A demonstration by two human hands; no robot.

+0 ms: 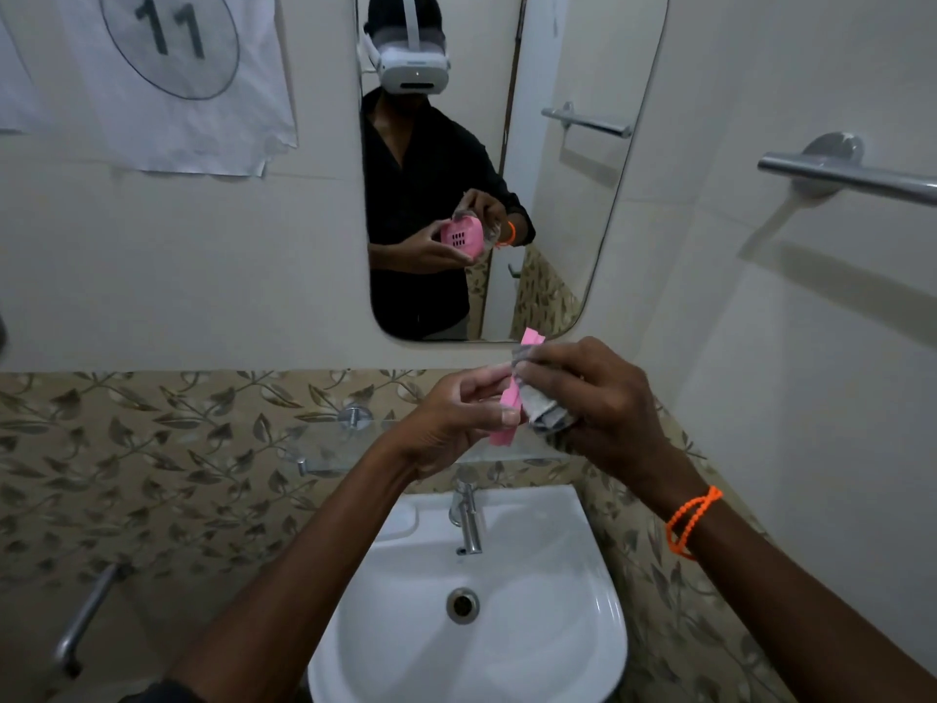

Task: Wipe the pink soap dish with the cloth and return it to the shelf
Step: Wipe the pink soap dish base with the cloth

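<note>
1. Pink plastic, the soap dish [509, 398], is held edge-on to the head camera, above the basin [568, 646] and in front of the glass shelf [324, 438]. Its long axis runs steeply, from a lower end near the left thumb up to a top corner that shows above the right hand.
2. Left hand [456, 418]: grip clamped on the soap dish, thumb on the near edge, fingers on the far side. The dish is carried by this hand alone, as far as can be judged.
3. Right hand [593, 393]: grip closed on the grey cloth [545, 405], which is bunched and pressed against the dish's right-hand face. An orange bracelet [692, 522] is worn on this wrist.
4. Mirror [557, 235]: the reflection shows the dish's slotted face turned away from the person, with the cloth at its edge.
5. Judgement: wiping is in hand; the return is not yet begun.
6. Key relation for the return: the shelf lies below and to the left of the dish, nearer the left hand, which already holds it. The dish would need to be tipped from steep to flat before being set down.
7. Risk, judged: a narrow glass shelf above a basin; a slip would drop the dish into the basin.
</note>
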